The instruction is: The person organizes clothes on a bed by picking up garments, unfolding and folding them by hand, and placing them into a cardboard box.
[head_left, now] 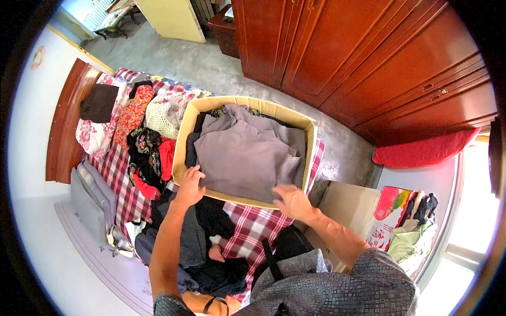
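A cardboard box point(183, 141) stands on the bed, filled with folded dark clothes. On top lies a grey-mauve garment point(245, 152), spread almost from wall to wall with loose creases. My left hand point(188, 187) is at the near left corner of the box, thumb and fingers apart, fingertips right by the rim and the garment's edge. Over the near right rim, my right hand point(291, 201) is open, its fingertips pointing in toward the garment's lower edge. Neither hand shows anything gripped in it.
Dark clothes point(195, 231) lie in a heap on the checked bedsheet point(253, 226). Left are a red floral garment point(136, 115) and a black patterned one point(143, 152). Another carton point(345, 205) and a clothes-filled printed box point(382, 216) stand right. A red-brown wardrobe point(337, 47) stands behind.
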The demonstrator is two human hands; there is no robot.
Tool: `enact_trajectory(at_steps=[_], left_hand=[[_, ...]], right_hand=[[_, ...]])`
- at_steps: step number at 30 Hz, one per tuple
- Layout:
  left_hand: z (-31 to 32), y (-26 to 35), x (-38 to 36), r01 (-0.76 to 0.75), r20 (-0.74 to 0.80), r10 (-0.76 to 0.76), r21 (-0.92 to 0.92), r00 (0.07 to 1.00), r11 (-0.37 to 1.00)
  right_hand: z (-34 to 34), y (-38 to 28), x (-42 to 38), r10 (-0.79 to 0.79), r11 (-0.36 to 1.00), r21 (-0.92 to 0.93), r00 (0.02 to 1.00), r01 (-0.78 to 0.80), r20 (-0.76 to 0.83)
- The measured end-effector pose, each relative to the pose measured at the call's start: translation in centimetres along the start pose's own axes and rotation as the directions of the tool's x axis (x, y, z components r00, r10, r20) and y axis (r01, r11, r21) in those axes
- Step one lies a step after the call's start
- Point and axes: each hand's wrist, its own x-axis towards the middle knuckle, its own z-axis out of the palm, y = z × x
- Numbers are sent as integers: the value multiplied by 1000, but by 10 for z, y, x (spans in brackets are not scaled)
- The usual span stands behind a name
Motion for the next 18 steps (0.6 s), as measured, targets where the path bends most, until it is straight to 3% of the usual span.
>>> enact_trajectory(at_steps=[5, 7, 8, 10, 16, 18], left_hand=[[4, 16, 24, 70, -15, -70, -7, 997, 998], [2, 37, 37, 77, 16, -77, 25, 997, 997], [1, 48, 45, 75, 13, -75, 24, 997, 997], [5, 63, 61, 14, 14, -15, 93, 1000, 996], [16, 94, 131, -77, 77, 64, 185, 995, 980], [20, 97, 160, -168, 32, 165, 206, 986, 964]], right_hand=[[-16, -2, 48, 176, 971, -141, 975, -195, -132], [-4, 13, 65, 470, 862, -173, 879, -477, -82], [4, 22, 70, 469, 862, -175, 879, -476, -86], [24, 37, 78, 616, 773, -173, 788, -611, -29], [31, 56, 91, 651, 752, -121, 759, -648, -18], [32, 58, 94, 668, 737, -141, 744, -661, 3]])
